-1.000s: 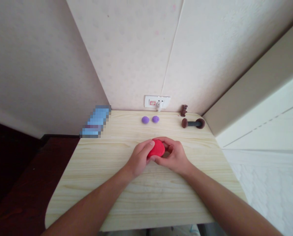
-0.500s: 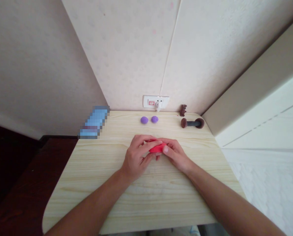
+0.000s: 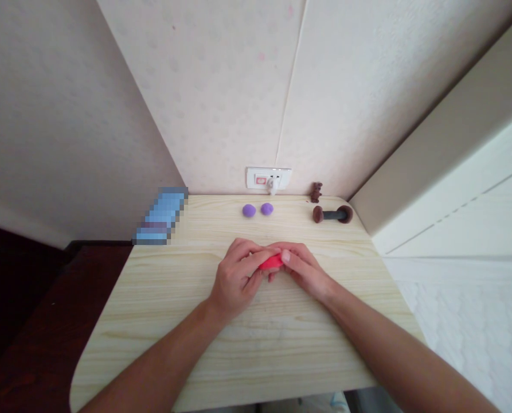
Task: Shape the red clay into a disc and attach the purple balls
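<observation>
A soft-looking red lump (image 3: 272,262), like modelling clay, is between my two hands over the middle of the wooden table. My left hand (image 3: 238,274) is closed on its left side, with fingers lying across the top. My right hand (image 3: 304,269) grips the right end, its thumb pressed on the upper face. Fingers cover much of the lump, so its full shape is hidden. Beyond my hands lie two small purple lumps, one on the left (image 3: 249,210) and one on the right (image 3: 266,209).
A dumbbell-shaped object (image 3: 333,215) with brown ends and a dark bar lies at the back right of the table (image 3: 174,321). Behind it stands a small brown figurine (image 3: 316,192). A blurred blue rectangle (image 3: 161,217) is at the back left. A wall socket (image 3: 268,178) holds a white plug.
My right thumb has moved up and left over the red lump, and less of the lump shows. The whole view has shifted slightly.
</observation>
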The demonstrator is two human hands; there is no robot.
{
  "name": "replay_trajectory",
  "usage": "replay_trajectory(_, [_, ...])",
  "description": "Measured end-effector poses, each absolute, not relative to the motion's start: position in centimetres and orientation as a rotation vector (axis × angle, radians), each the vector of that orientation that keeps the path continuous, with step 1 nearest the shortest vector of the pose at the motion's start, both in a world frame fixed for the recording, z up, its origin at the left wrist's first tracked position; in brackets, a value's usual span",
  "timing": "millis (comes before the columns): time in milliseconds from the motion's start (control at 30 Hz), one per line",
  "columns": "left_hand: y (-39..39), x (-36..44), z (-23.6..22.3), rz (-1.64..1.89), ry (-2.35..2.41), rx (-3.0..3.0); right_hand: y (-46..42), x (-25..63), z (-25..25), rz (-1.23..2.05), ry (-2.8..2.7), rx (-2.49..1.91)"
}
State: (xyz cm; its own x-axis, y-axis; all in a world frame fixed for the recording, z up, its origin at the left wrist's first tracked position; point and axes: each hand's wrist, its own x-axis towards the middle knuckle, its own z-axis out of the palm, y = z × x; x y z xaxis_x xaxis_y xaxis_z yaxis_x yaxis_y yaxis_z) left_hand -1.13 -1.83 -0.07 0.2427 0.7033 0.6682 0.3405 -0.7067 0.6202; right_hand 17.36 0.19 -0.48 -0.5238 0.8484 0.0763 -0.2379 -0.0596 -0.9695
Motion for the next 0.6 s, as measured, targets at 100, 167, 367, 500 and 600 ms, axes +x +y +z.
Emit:
replay_trajectory(100, [-1.7, -1.2, -0.1, 1.442, 0.998, 2.148, 0.0, 17.8, -0.4, 1.424, -1.463, -0.764])
replay_trajectory(167, [-1.6, -1.3, -0.3, 1.423, 1.017, 2.135, -0.1, 18.0, 0.0, 1.175, -1.578, -0.782])
replay_trajectory(367, [-1.1, -1.3, -0.9, 1.448, 1.037, 2.092, -0.2, 18.2, 0.7, 0.938, -1.774, -0.711])
replay_trajectory(500, [-1.1, -1.3, -0.9, 1.443, 1.046, 2.060, -0.2, 18.1, 0.7, 0.933, -1.771, -0.729])
replay_trajectory(600, [-1.1, -1.3, -1.0, 1.435, 1.046, 2.058, -0.2, 18.1, 0.8, 0.965, -1.766, -0.745])
